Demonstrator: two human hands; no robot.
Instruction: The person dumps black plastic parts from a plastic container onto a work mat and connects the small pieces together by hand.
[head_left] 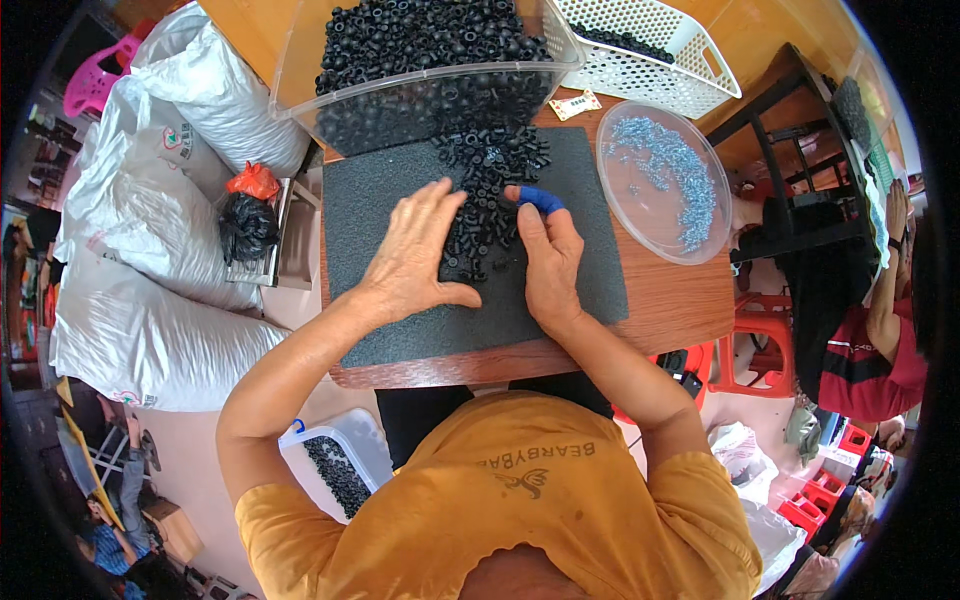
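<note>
A heap of small black plastic parts lies on a dark grey foam mat, trailing toward me from the big clear bin. My left hand is at the heap's left edge, palm turned inward, with fingers stretched and thumb apart. On the opposite side my right hand cups the heap's edge; blue tape is wrapped around one finger, whose tip reaches over the parts. That hand's thumb is raised, and its other fingers are partly hidden. Neither hand visibly grips a part.
Behind the mat stands a clear bin full of black parts, beside a white perforated basket. A round clear lid-like tray holds small bluish pieces. White sacks crowd the left; a clear tub sits below. Another person's arm shows far right.
</note>
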